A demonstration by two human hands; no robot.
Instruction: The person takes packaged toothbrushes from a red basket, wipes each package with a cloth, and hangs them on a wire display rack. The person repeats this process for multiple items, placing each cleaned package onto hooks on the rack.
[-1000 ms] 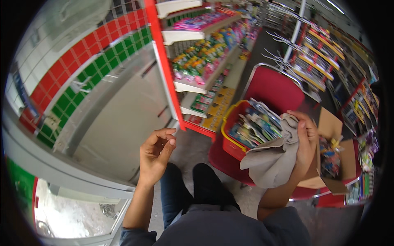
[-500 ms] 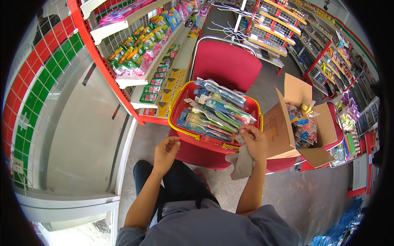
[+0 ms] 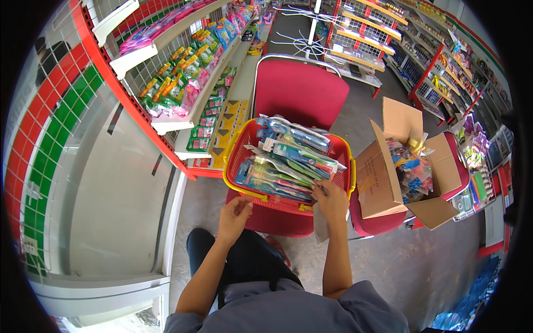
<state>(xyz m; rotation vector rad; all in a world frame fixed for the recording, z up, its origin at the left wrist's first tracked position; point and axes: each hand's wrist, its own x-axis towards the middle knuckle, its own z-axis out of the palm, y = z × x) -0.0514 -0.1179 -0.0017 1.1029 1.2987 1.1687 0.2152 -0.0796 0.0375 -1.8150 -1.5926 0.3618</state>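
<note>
1. While the right hand (image 3: 333, 203) grasps a grey cloth (image 3: 321, 224), most of that cloth is tucked behind the fingers and wrist; only a hanging strip shows below.
2. Its fingertips reach over the near right part of a red basket (image 3: 234, 168) with yellow handles; whether they also touch the packs inside cannot be told.
3. The left hand (image 3: 233, 220) is half curled just beside the near left edge of the basket, with nothing visible in it; whether thumb and fingers meet, or touch the rim, is unclear.
4. Packaged toothbrushes (image 3: 297, 157) lie in the basket in overlapping layers, the upper ones covering those beneath, so the bottom is out of sight.
5. The basket rests on a red chair (image 3: 300, 91), hiding much of its seat and the lower part of its backrest.
6. To the right, an open cardboard box (image 3: 380, 180) stands on another red seat (image 3: 378, 223); its flaps and walls conceal part of the colourful packets (image 3: 410, 172), whose kind is hard to make out.
7. At the left, a shelf unit (image 3: 183, 91) of bright packs is cut off by the dark fisheye rim above.
</note>
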